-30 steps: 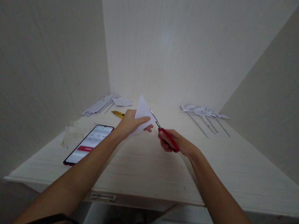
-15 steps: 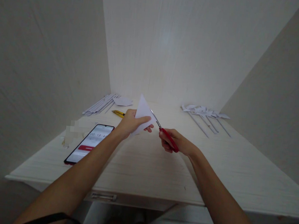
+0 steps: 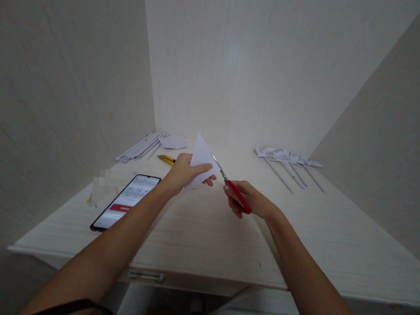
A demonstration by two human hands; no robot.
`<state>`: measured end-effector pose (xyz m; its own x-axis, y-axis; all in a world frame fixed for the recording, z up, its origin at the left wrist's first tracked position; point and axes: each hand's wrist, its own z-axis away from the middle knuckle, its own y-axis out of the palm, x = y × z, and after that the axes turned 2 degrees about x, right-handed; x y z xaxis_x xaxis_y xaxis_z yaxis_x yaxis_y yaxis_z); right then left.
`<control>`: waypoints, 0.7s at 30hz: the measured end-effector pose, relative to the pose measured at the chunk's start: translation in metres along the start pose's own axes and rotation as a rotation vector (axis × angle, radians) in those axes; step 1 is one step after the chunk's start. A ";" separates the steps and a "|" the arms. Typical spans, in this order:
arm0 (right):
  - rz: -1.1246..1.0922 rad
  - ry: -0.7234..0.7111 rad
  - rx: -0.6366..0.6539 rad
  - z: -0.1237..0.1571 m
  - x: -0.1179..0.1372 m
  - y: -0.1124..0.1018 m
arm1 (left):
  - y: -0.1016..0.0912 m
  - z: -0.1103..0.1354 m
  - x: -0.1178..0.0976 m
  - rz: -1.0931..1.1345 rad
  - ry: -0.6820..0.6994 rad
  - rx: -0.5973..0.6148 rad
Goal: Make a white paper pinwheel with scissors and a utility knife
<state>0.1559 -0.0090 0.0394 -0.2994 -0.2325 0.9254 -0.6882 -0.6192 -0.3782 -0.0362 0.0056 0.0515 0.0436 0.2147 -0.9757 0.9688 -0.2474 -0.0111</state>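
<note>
In the middle of the head view, my left hand (image 3: 179,175) pinches a folded white sheet of paper (image 3: 200,155) with a pointed top, the thumb lying across its front. Red-handled scissors (image 3: 239,197) are gripped in my right hand (image 3: 251,197), their blades pointing up and left. The blades lie along the paper's right edge; whether they are cutting into it I cannot tell. Both hands are raised over the white table (image 3: 202,240). Behind my left hand lies a yellow utility knife (image 3: 166,159), partly hidden.
A phone (image 3: 127,201) showing a running timer lies left of my left forearm. Rolled paper sticks (image 3: 143,146) and a flat paper piece (image 3: 173,142) rest at the back left. Several paper pinwheels on sticks (image 3: 287,157) lie at the back right. Walls enclose three sides.
The hands, paper and scissors hold almost the same position. Some right-hand fingers have shifted slightly downward around the scissor handles.
</note>
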 end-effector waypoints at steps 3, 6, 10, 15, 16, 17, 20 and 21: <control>-0.005 0.022 0.002 0.000 0.000 0.000 | 0.000 0.000 0.000 0.004 -0.003 0.004; -0.002 0.024 0.003 0.001 0.001 0.000 | 0.000 0.000 0.000 0.008 -0.005 0.002; 0.015 0.025 0.011 0.001 0.001 0.000 | 0.000 0.000 0.000 0.011 -0.011 0.001; -0.124 -0.041 0.080 0.000 0.001 0.000 | -0.001 -0.001 0.002 0.042 -0.010 0.020; -0.169 -0.055 0.092 0.000 0.001 0.001 | -0.001 -0.001 0.002 0.038 -0.010 0.025; -0.203 -0.059 0.107 0.000 0.000 0.001 | -0.001 -0.001 0.002 0.033 -0.013 0.027; -0.216 -0.027 0.176 0.001 -0.001 0.001 | -0.001 0.000 0.002 0.016 -0.031 0.034; -0.206 -0.013 0.202 0.001 -0.002 0.001 | -0.001 0.000 0.001 0.009 -0.038 0.037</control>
<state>0.1567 -0.0098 0.0375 -0.1575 -0.0949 0.9830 -0.5876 -0.7910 -0.1705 -0.0368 0.0061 0.0502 0.0420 0.1762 -0.9835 0.9587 -0.2842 -0.0100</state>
